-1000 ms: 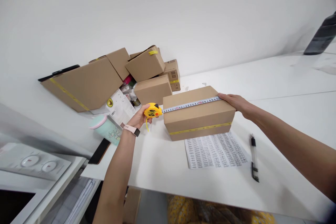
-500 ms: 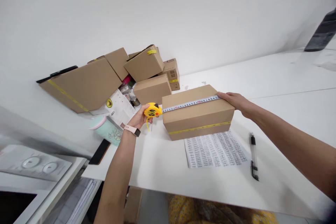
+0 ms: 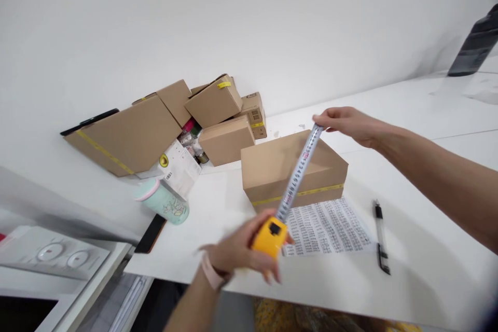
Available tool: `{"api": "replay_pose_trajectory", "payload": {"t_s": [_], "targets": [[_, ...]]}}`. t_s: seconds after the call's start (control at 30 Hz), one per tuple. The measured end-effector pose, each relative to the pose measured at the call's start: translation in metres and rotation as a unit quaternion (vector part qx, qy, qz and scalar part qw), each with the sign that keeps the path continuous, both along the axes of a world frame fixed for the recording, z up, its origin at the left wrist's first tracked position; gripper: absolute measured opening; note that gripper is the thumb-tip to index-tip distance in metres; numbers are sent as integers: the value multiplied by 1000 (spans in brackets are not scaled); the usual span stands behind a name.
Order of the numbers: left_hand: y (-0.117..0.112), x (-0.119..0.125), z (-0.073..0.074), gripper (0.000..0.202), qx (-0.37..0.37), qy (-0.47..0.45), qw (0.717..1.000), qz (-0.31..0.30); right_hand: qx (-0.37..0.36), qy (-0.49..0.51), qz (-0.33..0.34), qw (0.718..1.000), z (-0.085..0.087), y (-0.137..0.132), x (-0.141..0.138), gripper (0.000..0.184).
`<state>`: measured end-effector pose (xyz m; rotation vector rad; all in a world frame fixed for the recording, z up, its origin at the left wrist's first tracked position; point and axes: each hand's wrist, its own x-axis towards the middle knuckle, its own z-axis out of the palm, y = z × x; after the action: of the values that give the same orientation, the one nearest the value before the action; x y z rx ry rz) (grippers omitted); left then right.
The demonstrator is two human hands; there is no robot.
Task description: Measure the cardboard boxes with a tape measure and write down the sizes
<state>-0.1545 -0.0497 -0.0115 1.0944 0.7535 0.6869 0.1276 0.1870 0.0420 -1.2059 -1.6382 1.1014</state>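
Observation:
My left hand (image 3: 249, 249), with a pale band at the wrist, is closed around the yellow case of a tape measure (image 3: 270, 237) in front of the box. From the case the silver blade (image 3: 298, 174) runs slantwise up and across the cardboard box (image 3: 272, 163). Fingers of my right hand (image 3: 346, 123) pinch the blade's far end above the box's back edge. Yellow tape runs along the box's front side. Partly under the box lies a printed sheet (image 3: 330, 231) covered in rows of text.
A black-capped pen (image 3: 380, 236) lies right of the sheet. Several cardboard boxes (image 3: 225, 140) are stacked against the wall, beside a mint tumbler (image 3: 165, 202) and a paper packet (image 3: 181, 168). A dark bottle (image 3: 472, 46) stands far right on the white table (image 3: 334, 285).
My left hand has brought the tape case from the box's left side to its front. My right hand has lifted off the box with the blade's end, turning the blade slantwise.

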Motion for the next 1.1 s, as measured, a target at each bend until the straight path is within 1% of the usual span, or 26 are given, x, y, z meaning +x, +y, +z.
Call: {"api": "replay_pose_trajectory", "payload": {"t_s": [0.03, 0.07, 0.1, 0.13, 0.17, 0.2, 0.27, 0.37, 0.43, 0.53, 0.67, 0.77, 0.93, 1.1], "targets": [[-7, 22, -15, 72, -36, -55, 998, -4, -1, -29, 29, 999, 0, 3, -8, 35], [-11, 45, -28, 64, -54, -109, 992, 15, -3, -56, 54, 997, -1, 7, -16, 38], [-12, 66, -38, 61, -50, -157, 985, 52, 0, -81, 72, 994, -2, 12, -25, 39], [-11, 86, -43, 58, -45, -184, 978, 90, 7, -110, 80, 991, -5, 18, -34, 40], [-8, 102, -45, 56, -42, -202, 972, 112, 18, -143, 78, 986, -7, 24, -43, 40], [-4, 115, -42, 52, -39, -210, 967, 138, 32, -177, 69, 981, -10, 30, -51, 40], [8, 130, -29, 51, -34, -208, 962, 174, 57, -233, 40, 970, -15, 43, -65, 37], [25, 134, -10, 56, -48, -198, 957, 208, 79, -276, 5, 958, -24, 59, -79, 33], [31, 132, -5, 60, -63, -190, 953, 227, 91, -297, -6, 950, -30, 67, -85, 32], [33, 131, -6, 63, -71, -181, 951, 241, 101, -317, -6, 943, -39, 73, -88, 29], [26, 137, -11, 61, -69, -196, 947, 246, 102, -321, 5, 942, -45, 73, -86, 29], [20, 146, -11, 57, -67, -200, 943, 257, 100, -319, 19, 942, -44, 69, -84, 27], [17, 162, -11, 59, -61, -198, 938, 279, 98, -313, 28, 944, -42, 65, -84, 26], [17, 166, -11, 59, -70, -184, 936, 293, 96, -309, 29, 946, -40, 63, -84, 25]]}}
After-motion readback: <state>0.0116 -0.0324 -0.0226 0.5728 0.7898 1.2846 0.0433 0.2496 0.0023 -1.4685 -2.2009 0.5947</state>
